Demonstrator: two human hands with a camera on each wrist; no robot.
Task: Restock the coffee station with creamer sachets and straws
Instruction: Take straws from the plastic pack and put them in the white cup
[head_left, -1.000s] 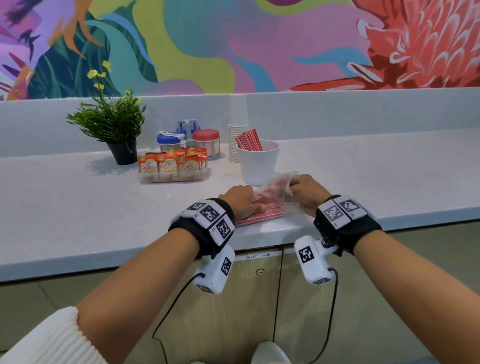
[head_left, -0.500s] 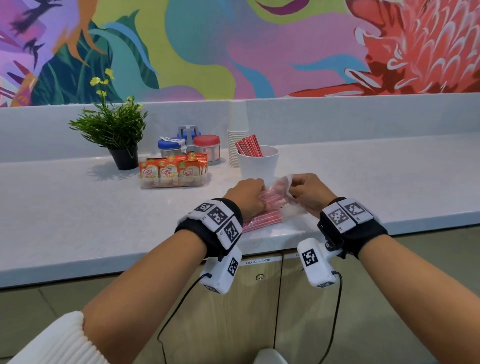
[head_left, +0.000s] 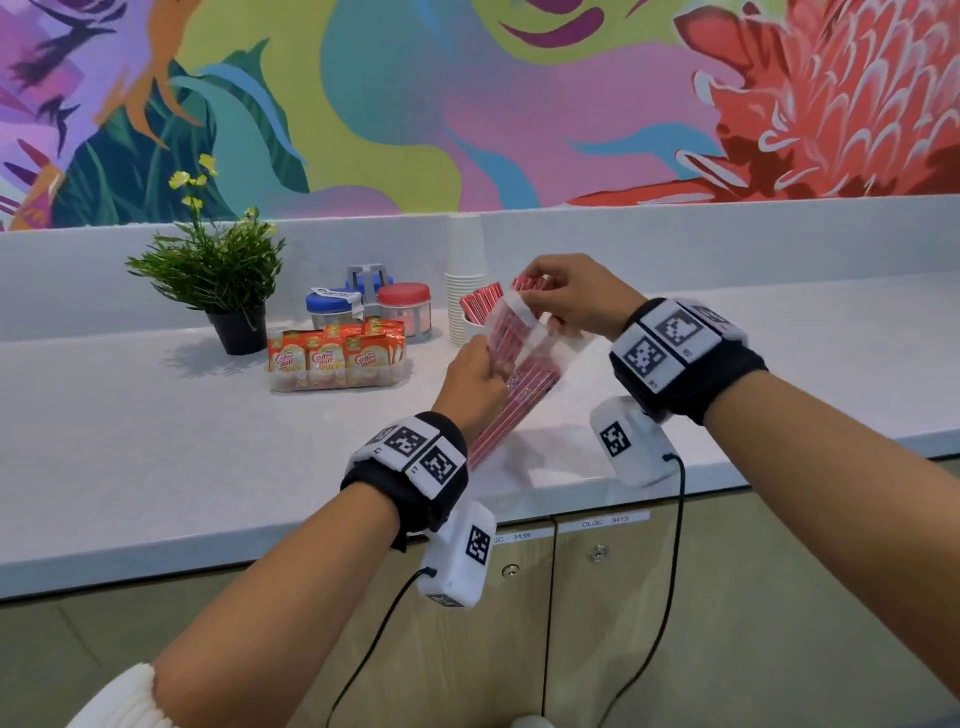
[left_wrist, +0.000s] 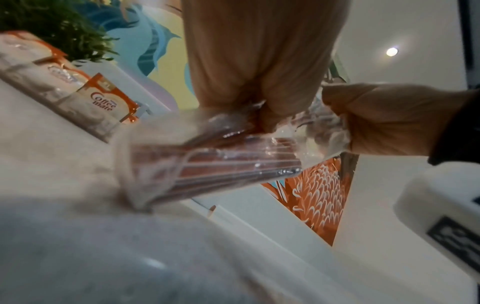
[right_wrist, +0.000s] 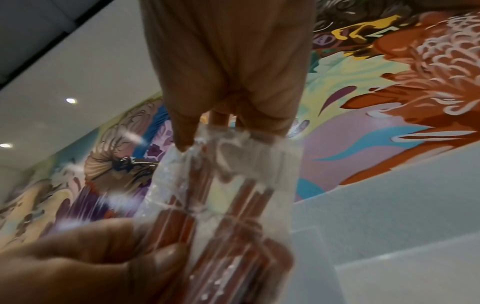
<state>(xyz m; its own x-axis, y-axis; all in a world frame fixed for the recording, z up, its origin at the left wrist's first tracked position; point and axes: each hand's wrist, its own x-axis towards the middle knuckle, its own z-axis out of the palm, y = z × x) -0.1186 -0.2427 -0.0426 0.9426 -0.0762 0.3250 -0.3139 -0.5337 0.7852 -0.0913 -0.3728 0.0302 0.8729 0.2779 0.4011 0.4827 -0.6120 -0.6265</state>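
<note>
A clear plastic bag of red straws (head_left: 522, 371) (left_wrist: 215, 164) (right_wrist: 233, 232) is tilted up off the white counter (head_left: 156, 457), its lower end still down near the counter. My left hand (head_left: 475, 382) grips the bag's middle. My right hand (head_left: 563, 301) pinches the bag's open top edge, with red straw ends showing above it. Behind the bag a white cup (head_left: 470, 327) holds more red straws (head_left: 480, 304). A clear tray of orange creamer sachets (head_left: 337, 358) (left_wrist: 103, 100) lies to the left.
A potted green plant (head_left: 218, 280) stands at the back left. Two jars with blue (head_left: 330, 309) and red (head_left: 405, 306) lids and a stack of white paper cups (head_left: 462, 280) stand against the backsplash. Cabinet doors (head_left: 675, 597) run below the counter edge.
Both hands have lifted the straw bag from flat on the counter to a steep tilt. My right hand rose to the bag's top, in front of the white cup.
</note>
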